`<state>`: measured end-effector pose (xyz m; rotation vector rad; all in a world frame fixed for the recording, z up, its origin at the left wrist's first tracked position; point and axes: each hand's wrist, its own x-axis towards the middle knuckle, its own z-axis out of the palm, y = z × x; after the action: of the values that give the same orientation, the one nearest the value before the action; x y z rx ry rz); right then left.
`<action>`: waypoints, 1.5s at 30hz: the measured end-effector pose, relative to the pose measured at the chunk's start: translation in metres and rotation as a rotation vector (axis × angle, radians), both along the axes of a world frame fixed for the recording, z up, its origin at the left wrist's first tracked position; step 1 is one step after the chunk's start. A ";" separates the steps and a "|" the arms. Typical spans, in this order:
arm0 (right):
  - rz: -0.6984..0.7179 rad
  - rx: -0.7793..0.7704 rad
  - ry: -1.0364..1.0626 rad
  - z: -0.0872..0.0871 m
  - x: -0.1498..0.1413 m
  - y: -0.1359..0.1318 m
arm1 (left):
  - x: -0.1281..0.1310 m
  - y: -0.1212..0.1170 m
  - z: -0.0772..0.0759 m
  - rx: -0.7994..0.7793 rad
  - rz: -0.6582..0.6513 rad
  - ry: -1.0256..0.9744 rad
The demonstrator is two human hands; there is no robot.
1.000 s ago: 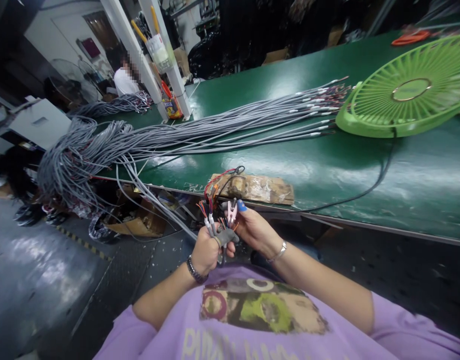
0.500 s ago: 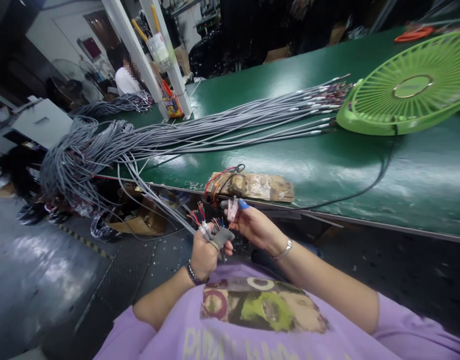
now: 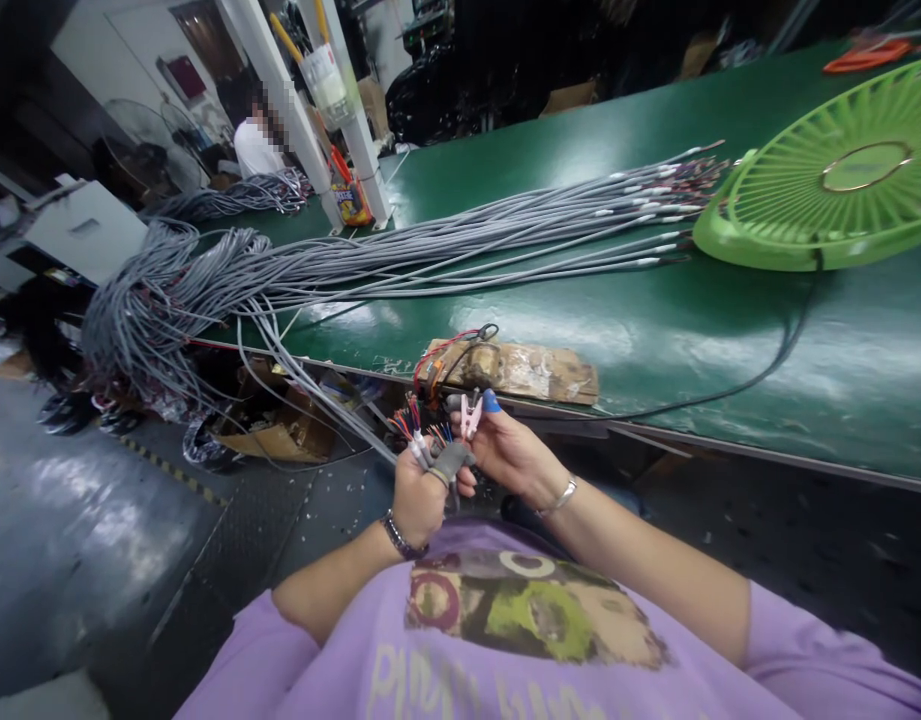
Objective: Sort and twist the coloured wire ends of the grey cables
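Grey cables (image 3: 355,432) run from the bench down to my left hand (image 3: 422,497), which is closed around their ends. Thin coloured wires (image 3: 413,414) fan out of the stripped ends above my fist. A grey cover sits on my left thumb. My right hand (image 3: 510,452) pinches a small pale pink clip (image 3: 470,416) between thumb and finger, close beside the wires. Something blue is wrapped around the right thumb tip. Whether the clip touches a wire I cannot tell. Just beyond, a worn wooden block (image 3: 535,372) with red and black leads lies at the bench edge.
A long bundle of grey cables (image 3: 430,240) stretches across the green bench (image 3: 640,330). At the right stands a green fan (image 3: 842,180) with a black cord. White posts (image 3: 295,110) rise at the back left. A cardboard box (image 3: 280,435) sits below the bench; a person (image 3: 257,148) is behind.
The pink clip has turned, so its two arms now show spread in a V. Both hands stay close together with the same hold. The whole view has shifted slightly.
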<state>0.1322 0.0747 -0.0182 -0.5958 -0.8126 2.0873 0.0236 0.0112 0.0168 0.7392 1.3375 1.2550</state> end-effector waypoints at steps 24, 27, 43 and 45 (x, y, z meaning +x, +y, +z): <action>-0.163 -0.179 -0.259 -0.063 0.066 -0.032 | -0.016 -0.012 -0.033 -0.141 -0.184 -0.156; -0.172 -0.030 -0.396 -0.040 0.062 -0.042 | -0.015 -0.016 -0.037 -0.137 -0.216 -0.173; -0.057 0.488 -0.568 -0.007 0.038 -0.055 | -0.028 -0.046 -0.024 0.064 -0.393 0.104; -0.136 0.439 -0.599 -0.013 0.047 -0.055 | -0.037 -0.052 -0.010 0.083 -0.250 0.059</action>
<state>0.1793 0.0195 -0.0309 -1.0089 -1.4706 1.5369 -0.0135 -0.0407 0.0072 0.9767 1.2037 1.1003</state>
